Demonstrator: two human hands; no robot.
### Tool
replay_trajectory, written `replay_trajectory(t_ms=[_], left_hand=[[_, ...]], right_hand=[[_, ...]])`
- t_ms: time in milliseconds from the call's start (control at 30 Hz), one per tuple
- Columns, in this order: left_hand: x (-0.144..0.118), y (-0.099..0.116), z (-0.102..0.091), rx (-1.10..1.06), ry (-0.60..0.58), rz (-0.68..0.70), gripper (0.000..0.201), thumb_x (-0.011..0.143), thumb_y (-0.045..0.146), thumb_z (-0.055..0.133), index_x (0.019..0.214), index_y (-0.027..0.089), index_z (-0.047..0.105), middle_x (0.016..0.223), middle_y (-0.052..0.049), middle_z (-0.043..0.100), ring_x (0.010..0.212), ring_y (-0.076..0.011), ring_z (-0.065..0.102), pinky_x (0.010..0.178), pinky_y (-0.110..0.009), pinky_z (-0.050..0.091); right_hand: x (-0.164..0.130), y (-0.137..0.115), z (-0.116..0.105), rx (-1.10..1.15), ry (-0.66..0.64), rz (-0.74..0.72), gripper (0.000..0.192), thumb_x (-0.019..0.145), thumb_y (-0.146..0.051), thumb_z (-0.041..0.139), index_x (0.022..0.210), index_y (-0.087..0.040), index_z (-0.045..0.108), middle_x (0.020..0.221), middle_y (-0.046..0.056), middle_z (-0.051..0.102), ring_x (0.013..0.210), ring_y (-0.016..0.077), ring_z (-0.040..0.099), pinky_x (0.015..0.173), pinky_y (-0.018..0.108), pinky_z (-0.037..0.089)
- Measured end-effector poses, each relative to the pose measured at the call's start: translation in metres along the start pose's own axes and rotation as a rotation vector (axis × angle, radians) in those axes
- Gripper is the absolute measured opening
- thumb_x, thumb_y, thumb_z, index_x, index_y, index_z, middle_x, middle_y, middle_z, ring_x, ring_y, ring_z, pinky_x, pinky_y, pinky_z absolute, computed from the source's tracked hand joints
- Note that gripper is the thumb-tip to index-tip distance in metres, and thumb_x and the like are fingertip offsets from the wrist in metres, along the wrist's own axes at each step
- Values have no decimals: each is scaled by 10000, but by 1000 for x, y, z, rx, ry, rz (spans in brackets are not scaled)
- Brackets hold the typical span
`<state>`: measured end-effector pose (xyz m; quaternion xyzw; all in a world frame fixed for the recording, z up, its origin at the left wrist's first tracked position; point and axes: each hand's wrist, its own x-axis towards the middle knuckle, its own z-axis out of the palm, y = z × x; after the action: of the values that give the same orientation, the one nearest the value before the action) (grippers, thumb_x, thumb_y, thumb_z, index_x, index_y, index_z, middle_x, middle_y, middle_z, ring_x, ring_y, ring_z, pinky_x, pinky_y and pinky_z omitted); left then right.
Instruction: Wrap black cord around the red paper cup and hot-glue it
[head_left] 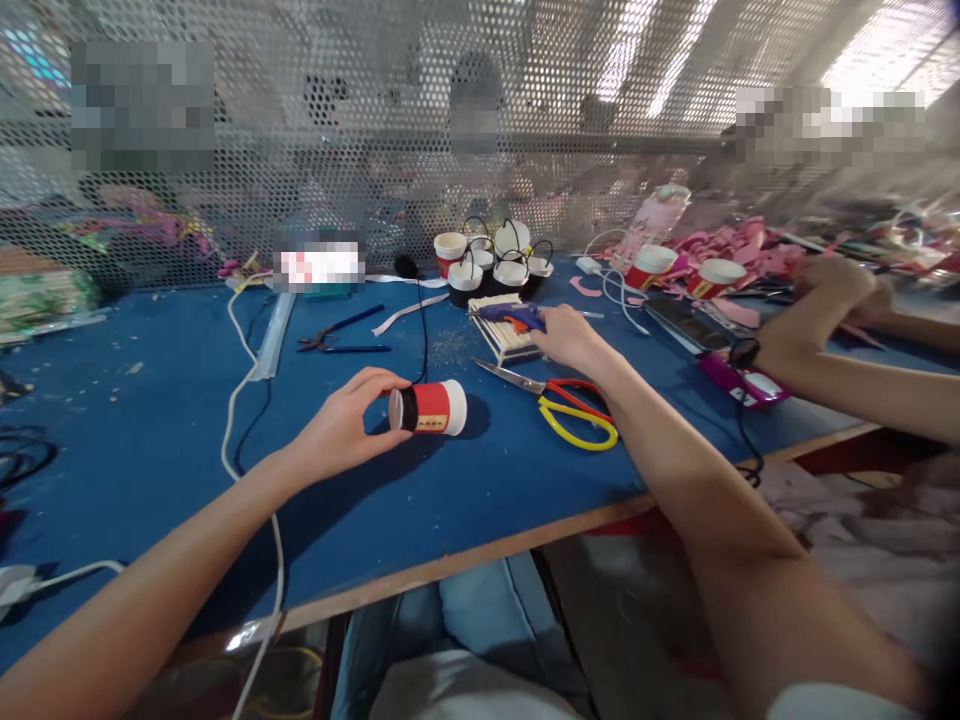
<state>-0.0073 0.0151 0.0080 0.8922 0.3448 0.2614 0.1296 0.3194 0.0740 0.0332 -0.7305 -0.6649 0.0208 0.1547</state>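
My left hand [341, 425] has thumb and fingers around the black-banded bottom end of a small red paper cup [433, 408]. The cup is tipped on its side, its white rim to the right. Farther off, my right hand [574, 338] grips a blue hot glue gun [525, 316] with an orange trigger. The gun's nozzle points left over a small rack of pale wooden sticks [510, 345]. Below my right wrist lie scissors [577, 412] with red and yellow handles, blades apart. A thin black cord runs down behind the cup.
Several small cups with black loop handles [510, 272] stand behind the rack. Pliers [345, 335] lie to the left, near a white cable [229, 440]. At right are red cups [651, 265], pink scraps [750, 245], a phone [686, 325] and another person's arms [847, 380]. Mesh [390, 120] borders the table's back.
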Motion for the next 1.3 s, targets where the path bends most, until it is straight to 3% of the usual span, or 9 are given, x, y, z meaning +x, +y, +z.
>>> replay_trajectory(t_ms=[133, 300, 467, 567, 700, 900, 1000, 1133, 1300], left_hand=[[-5, 2, 2, -8, 8, -10, 414, 763, 311, 616, 1140, 185, 501, 1134, -98, 562, 1062, -236, 560, 927, -411, 475], [-9, 3, 3, -46, 5, -5, 414, 771, 298, 618, 1152, 195, 492, 1159, -95, 552, 1080, -231, 549, 939, -408, 475], [-10, 3, 6, -146, -12, -10, 413, 788, 277, 610, 1172, 194, 486, 1186, -99, 529, 1018, -203, 571, 871, -362, 524], [-10, 3, 6, -200, -14, -1, 418, 785, 262, 621, 1176, 185, 492, 1196, -104, 519, 1035, -201, 563, 883, -357, 523], [-10, 1, 5, -274, -15, -6, 420, 786, 254, 628, 1180, 182, 502, 1198, -111, 508, 1029, -194, 567, 891, -351, 524], [-10, -7, 4, -361, -23, -57, 450, 774, 266, 658, 1190, 188, 506, 1177, -111, 532, 1030, -206, 572, 900, -356, 517], [-10, -11, 5, -391, -27, -57, 470, 766, 274, 672, 1198, 190, 508, 1176, -105, 537, 1035, -207, 572, 894, -351, 520], [-10, -14, 5, -366, -26, -98, 502, 752, 306, 688, 1208, 198, 509, 1165, -98, 544, 987, -207, 593, 882, -374, 525], [-10, -14, 5, -349, -26, -115, 500, 754, 317, 686, 1209, 207, 512, 1150, -92, 545, 964, -201, 599, 860, -373, 534]], right_hand=[[12, 1, 16, -7, -9, 56, 226, 733, -188, 570, 903, -58, 641, 948, 203, 589, 991, 306, 531, 825, 396, 423], [10, 4, 22, 29, 50, 102, 402, 769, -213, 520, 1109, 1, 529, 1061, 244, 563, 1004, 315, 535, 837, 407, 417], [-1, 2, 15, 380, 229, 86, 435, 681, -198, 614, 1092, -94, 516, 990, 140, 617, 922, 270, 575, 770, 384, 451], [-17, -10, 4, 628, 101, -40, 296, 700, -254, 623, 970, -149, 564, 899, 77, 634, 801, 214, 591, 657, 335, 474], [-48, -37, -9, 671, -113, -110, 248, 747, -417, 620, 729, -172, 583, 601, 26, 576, 559, 154, 533, 518, 303, 445], [-87, -64, -7, 852, -232, -202, 202, 745, -365, 642, 829, -182, 646, 686, 26, 632, 519, 126, 542, 463, 272, 465], [-97, -63, -6, 786, -179, -249, 157, 736, -365, 647, 766, -211, 641, 658, 8, 639, 501, 131, 557, 464, 270, 478], [-102, -60, -6, 602, -85, -431, 96, 740, -323, 638, 737, -228, 625, 668, 3, 652, 589, 156, 609, 533, 270, 494], [-104, -59, -6, 372, -11, -587, 118, 789, -290, 572, 736, -207, 637, 635, 23, 625, 557, 139, 579, 509, 254, 450]])
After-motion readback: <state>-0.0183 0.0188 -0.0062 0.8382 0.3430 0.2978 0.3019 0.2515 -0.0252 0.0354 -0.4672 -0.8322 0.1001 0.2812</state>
